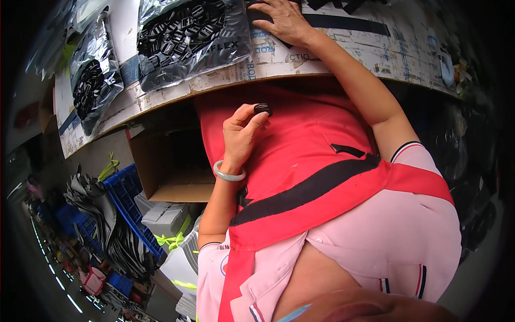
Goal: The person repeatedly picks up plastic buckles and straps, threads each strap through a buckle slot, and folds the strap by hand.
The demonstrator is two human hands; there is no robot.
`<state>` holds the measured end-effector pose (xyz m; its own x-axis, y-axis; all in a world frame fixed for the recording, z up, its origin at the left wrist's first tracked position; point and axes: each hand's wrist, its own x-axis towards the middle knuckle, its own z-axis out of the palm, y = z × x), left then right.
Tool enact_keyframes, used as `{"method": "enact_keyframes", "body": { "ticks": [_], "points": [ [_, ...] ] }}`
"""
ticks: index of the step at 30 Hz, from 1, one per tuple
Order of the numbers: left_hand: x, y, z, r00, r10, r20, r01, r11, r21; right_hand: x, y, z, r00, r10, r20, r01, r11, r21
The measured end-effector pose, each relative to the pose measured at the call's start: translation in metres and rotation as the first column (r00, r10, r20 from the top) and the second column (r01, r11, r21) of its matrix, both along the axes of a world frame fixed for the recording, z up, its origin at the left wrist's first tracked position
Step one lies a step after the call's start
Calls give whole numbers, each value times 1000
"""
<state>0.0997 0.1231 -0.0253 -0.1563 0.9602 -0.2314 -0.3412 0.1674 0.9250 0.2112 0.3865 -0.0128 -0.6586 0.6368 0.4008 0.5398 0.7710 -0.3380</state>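
Left hand [245,131] pinches one black piece [262,109] before the apron [300,145]; right hand [285,22] spread over the table [370,60], grip I can't tell from here. I'd judge plenty left: plastic bag [169,76] well filled.

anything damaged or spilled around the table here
The tabletop looks worn: its white surface is scuffed and patchy, with brown marks. No spill stands out; many small black parts sit inside clear bags. The black piece in the left hand is too small to judge.
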Motion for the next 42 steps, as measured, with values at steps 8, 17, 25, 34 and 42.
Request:
{"method": "enact_keyframes", "body": {
  "ticks": [8,17,25,34,42],
  "points": [
    [-13,-17,-9,998,49,50,-41,989,-144,75,-23,-16,973,224,-46,-225,974,-20],
    [-9,8,13,987,158,-12,-158,987,-19,33,-64,79,928,145,-343,-170,985,-42],
    [-10,9,16,968,248,-35,-248,969,11,32,-140,37,953,-33,-302,-293,163,-942],
    [-13,5,2,833,311,-457,-215,944,252,23,-146,27,897,-262,-356,-404,-159,-901],
    [-17,3,0,730,258,-633,-20,934,357,18,-151,17,847,-335,-412,-471,-112,-875]
  ]
}}
